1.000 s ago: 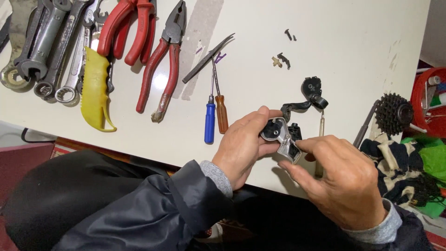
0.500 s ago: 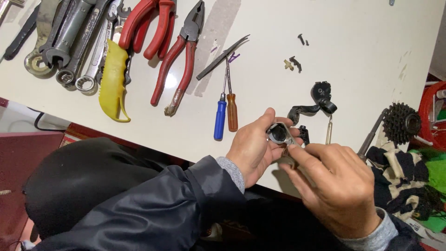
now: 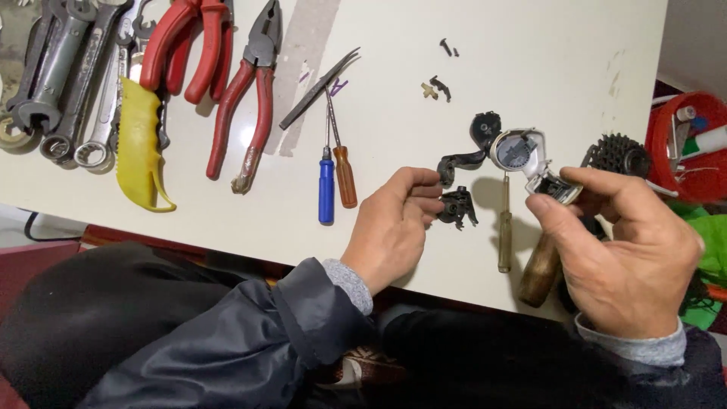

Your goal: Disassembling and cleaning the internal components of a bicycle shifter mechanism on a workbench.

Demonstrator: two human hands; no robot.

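My left hand (image 3: 394,223) pinches a small black plastic mechanism piece (image 3: 457,206) just above the white table (image 3: 545,53). My right hand (image 3: 625,254) holds a silver-grey housing (image 3: 530,163) with a round gear-like inside, lifted off the table to the right of the black piece. The two parts are apart. A black curved clamp part (image 3: 473,148) lies on the table between and behind them. A thin screwdriver with a wooden handle (image 3: 505,227) lies under my right hand's fingertips.
Two small screwdrivers, blue (image 3: 326,182) and orange (image 3: 344,170), lie left of my left hand. Red-handled pliers (image 3: 246,106), wrenches (image 3: 68,76), a yellow-handled tool (image 3: 140,148) and tweezers (image 3: 318,87) sit at the far left. Small screws (image 3: 441,83), a cassette cog (image 3: 619,155) and a red tub (image 3: 685,140) lie right.
The hands have drawn apart: the assembly held together earlier is now split, black piece in my left hand, silver housing in my right, which moved right and up.
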